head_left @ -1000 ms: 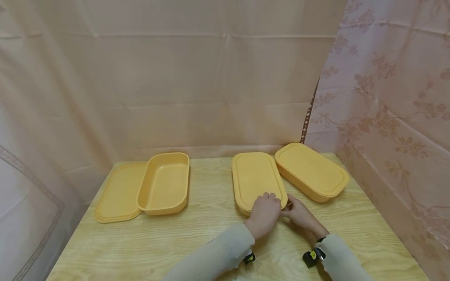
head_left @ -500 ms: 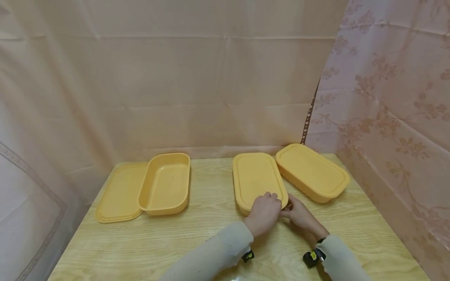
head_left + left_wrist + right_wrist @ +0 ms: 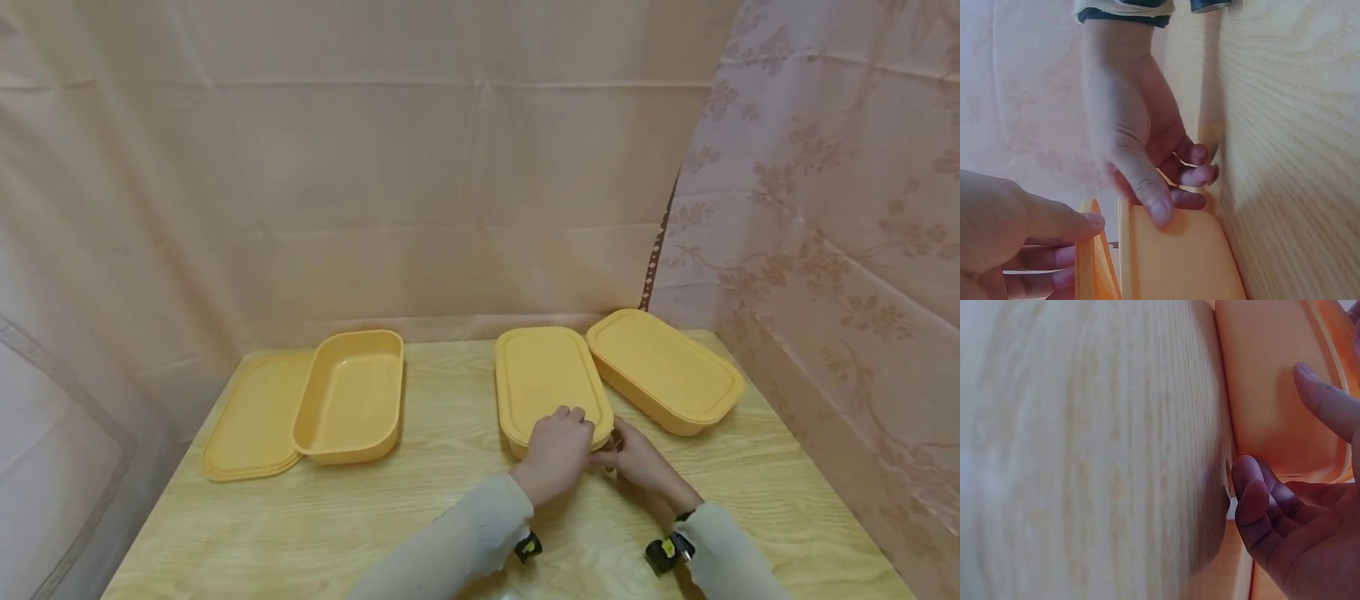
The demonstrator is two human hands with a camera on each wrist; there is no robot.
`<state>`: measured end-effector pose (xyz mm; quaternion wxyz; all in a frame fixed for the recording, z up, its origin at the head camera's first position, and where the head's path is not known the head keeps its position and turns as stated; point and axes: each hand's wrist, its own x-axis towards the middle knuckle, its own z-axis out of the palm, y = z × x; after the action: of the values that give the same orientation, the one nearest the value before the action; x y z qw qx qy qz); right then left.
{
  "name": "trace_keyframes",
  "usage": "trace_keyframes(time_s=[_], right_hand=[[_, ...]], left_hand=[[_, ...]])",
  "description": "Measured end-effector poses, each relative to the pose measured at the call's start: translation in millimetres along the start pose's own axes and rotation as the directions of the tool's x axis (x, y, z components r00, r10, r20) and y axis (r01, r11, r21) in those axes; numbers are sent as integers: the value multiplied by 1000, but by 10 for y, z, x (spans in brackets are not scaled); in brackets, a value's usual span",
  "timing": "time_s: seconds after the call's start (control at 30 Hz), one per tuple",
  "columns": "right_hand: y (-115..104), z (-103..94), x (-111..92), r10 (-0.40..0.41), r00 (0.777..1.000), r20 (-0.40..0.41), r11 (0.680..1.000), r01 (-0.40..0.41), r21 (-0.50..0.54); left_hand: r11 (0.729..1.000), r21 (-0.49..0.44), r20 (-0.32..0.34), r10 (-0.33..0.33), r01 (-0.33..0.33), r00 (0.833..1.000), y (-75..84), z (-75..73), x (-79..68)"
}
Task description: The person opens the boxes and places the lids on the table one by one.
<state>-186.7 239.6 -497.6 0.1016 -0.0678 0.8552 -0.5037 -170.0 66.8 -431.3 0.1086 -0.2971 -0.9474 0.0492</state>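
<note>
On the table [image 3: 262, 533], ahead of the left hand [image 3: 558, 450], the middle box [image 3: 1179, 256] — likely light, stiff, smooth — is held at its near right corner by the curled fingers and thumb of the right hand [image 3: 645, 458]. Its lid [image 3: 551, 375], raised there and probably springy, is pinched by the left hand — a sound hold. Past the right hand, space is narrowed by 1 lidded box [image 3: 667, 367]; leftward, 1 loose lid [image 3: 251, 417] is overlapped by 1 open box [image 3: 351, 396].

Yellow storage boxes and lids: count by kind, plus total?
Storage boxes: 3 (open box, middle box, right box)
Lids: 3 (loose lid, middle lid, right lid)
Total: 6
</note>
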Motion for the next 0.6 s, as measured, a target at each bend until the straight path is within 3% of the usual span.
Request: trace_keyframes(time_s=[0.33,0.6], right_hand=[[5,1,-12,20,1000,14,999,-21,36],[5,-19,-9,26,999,22,999,-27,44]], left_hand=[[999,-18,-91,34,-36,995,-66,-54,-54],[999,-3,-200,50,-52,978,-153,-116,-83]])
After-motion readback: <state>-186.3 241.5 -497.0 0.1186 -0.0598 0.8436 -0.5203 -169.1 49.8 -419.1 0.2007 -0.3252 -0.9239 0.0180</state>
